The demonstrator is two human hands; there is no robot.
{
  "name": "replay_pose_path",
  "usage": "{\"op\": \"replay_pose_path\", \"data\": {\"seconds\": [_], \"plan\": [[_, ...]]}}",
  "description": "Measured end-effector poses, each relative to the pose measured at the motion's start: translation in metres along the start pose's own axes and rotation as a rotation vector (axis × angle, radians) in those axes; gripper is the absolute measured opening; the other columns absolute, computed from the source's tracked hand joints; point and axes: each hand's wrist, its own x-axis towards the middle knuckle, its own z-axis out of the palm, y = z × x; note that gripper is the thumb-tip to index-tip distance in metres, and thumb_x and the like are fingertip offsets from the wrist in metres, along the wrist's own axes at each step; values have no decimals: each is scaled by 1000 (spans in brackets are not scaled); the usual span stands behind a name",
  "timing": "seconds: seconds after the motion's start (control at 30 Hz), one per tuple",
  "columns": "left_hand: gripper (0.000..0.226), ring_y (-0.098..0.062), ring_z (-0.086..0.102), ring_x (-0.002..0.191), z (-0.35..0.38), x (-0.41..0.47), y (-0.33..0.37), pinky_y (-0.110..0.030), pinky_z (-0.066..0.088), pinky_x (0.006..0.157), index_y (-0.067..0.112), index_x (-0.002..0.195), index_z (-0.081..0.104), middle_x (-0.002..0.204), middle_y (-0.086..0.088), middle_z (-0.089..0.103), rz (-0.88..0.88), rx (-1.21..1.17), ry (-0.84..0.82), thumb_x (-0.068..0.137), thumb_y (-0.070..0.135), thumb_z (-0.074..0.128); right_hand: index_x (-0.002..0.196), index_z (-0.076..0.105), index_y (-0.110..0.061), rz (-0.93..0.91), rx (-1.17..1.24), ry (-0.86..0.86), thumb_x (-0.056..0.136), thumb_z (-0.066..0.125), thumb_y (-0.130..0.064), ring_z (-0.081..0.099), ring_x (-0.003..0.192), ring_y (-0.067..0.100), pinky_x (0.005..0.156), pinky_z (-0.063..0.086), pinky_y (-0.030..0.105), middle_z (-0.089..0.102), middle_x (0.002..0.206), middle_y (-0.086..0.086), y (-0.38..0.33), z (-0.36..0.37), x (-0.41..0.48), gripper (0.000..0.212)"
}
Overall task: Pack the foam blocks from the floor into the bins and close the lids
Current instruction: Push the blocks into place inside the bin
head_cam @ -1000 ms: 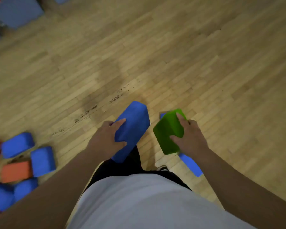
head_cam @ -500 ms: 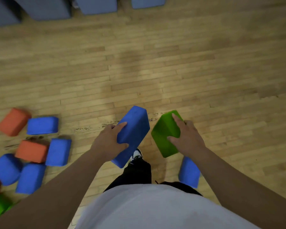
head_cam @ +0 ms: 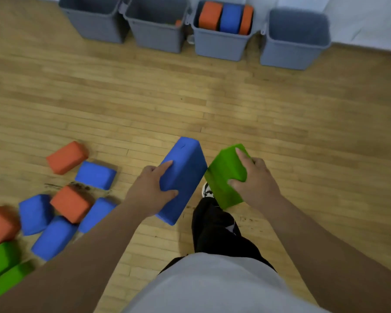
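Note:
My left hand (head_cam: pixel 150 192) grips a blue foam block (head_cam: pixel 182 175) by its left side, held above the floor. My right hand (head_cam: pixel 254 181) grips a green foam block (head_cam: pixel 225 171) beside it; the two blocks nearly touch. Several grey bins stand in a row at the far wall. The third bin (head_cam: pixel 220 45) holds two orange blocks and a blue one upright. The second bin (head_cam: pixel 156 32) shows a bit of orange inside. The first bin (head_cam: pixel 95 23) and the rightmost bin (head_cam: pixel 291 55) show no blocks. No lids are visible.
A pile of loose blocks lies on the wooden floor at the left: orange (head_cam: pixel 66 157), blue (head_cam: pixel 95 175) and green (head_cam: pixel 0 259) ones. My leg in black trousers (head_cam: pixel 215 227) and a shoe are below the held blocks. Bare floor stretches between me and the bins.
The view has lifted and moved forward, so the row of bins now shows at the top. Both hands still carry their blocks. The blue block by my right foot is out of sight.

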Motion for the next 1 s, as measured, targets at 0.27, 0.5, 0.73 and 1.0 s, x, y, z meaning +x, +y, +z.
{"op": "replay_pose_path", "data": {"seconds": [0.27,0.5,0.73,1.0], "plan": [[81,-10,52,103,-81,134,68,-30,50,80,51,154,25,131,13,36,-55,-59,87,87,46,71,157,6,-50,-95,-44,-65,90,66,-50,45,127,28,100,48,44,34,143,4,-54,-81,172,91],[82,-10,50,107,-147,241,96,-28,44,87,45,156,28,132,10,37,-42,-153,179,87,43,73,155,5,-53,-158,-89,-9,88,68,-52,45,125,26,101,48,44,35,140,3,-111,-141,295,92],[82,-10,51,107,-222,378,93,-27,44,85,46,155,28,131,9,40,-32,-183,179,87,43,73,155,5,-54,-118,-86,-41,88,67,-50,45,127,26,102,49,44,33,143,1,-168,-149,422,92],[80,-11,49,106,-359,537,69,-30,44,83,50,153,28,132,10,37,-49,-161,120,87,42,72,157,5,-50,-99,-32,-19,89,67,-47,44,124,26,101,46,42,35,140,3,-286,-171,576,92]]}}
